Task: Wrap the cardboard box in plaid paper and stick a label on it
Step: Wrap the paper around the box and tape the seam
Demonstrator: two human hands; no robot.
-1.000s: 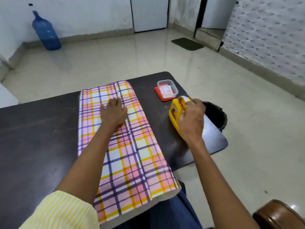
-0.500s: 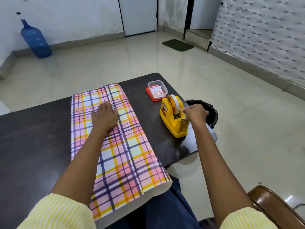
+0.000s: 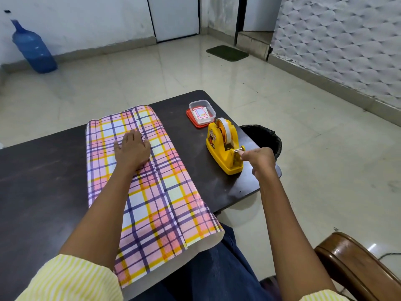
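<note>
Pink, yellow and purple plaid paper (image 3: 152,192) lies folded over on the dark table (image 3: 43,181), its near end hanging off the front edge; the cardboard box is hidden under it. My left hand (image 3: 132,148) presses flat on the overlapping seam of the paper. To the right stands a yellow tape dispenser (image 3: 223,146) with a white roll. My right hand (image 3: 258,158) pinches the end of the tape at the dispenser's cutter. Behind the dispenser a clear tub on a red lid (image 3: 200,114) holds white labels.
A black bin (image 3: 265,137) stands just past the table's right edge. A brown wooden chair arm (image 3: 358,270) is at the lower right. A blue water jug (image 3: 32,48) leans by the far wall, and a dark mat (image 3: 226,53) lies on the tiled floor.
My right hand has come off the top of the dispenser and drawn back to its near end, where it now pinches the tape. My left hand stays on the paper.
</note>
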